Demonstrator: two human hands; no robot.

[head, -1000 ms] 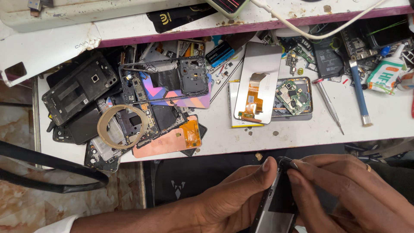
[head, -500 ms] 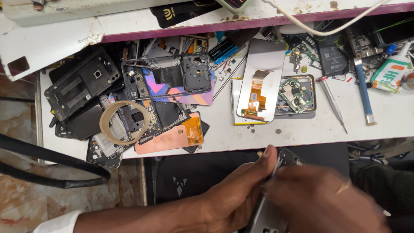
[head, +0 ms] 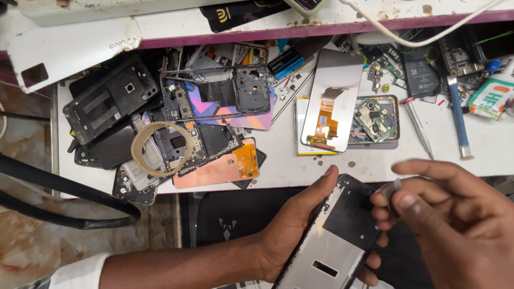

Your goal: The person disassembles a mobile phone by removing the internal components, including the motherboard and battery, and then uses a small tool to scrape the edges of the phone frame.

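Observation:
My left hand (head: pixel 294 227) grips a bare phone frame (head: pixel 334 241), a black rim with a silvery inner plate and a dark patch at its top, held tilted below the bench edge. My right hand (head: pixel 450 225) hovers just right of the frame's upper corner, thumb and forefinger pinched on a small pale strip or sliver (head: pixel 393 188) lifted away from the frame. The strip is slightly blurred and its far end is hidden by my fingers.
The white bench (head: pixel 278 155) holds a heap of phone shells and back covers (head: pixel 160 123), a tape ring (head: pixel 160 147), a display panel with orange flex (head: pixel 332 107), a circuit board in a frame (head: pixel 375 119), tweezers (head: pixel 417 128), a blue-handled tool (head: pixel 458 118) and a white cable (head: pixel 417 37).
Both hands were clasped together over the phone frame. Now my right hand has pulled away to the right with a small strip, and the frame's inner face is exposed.

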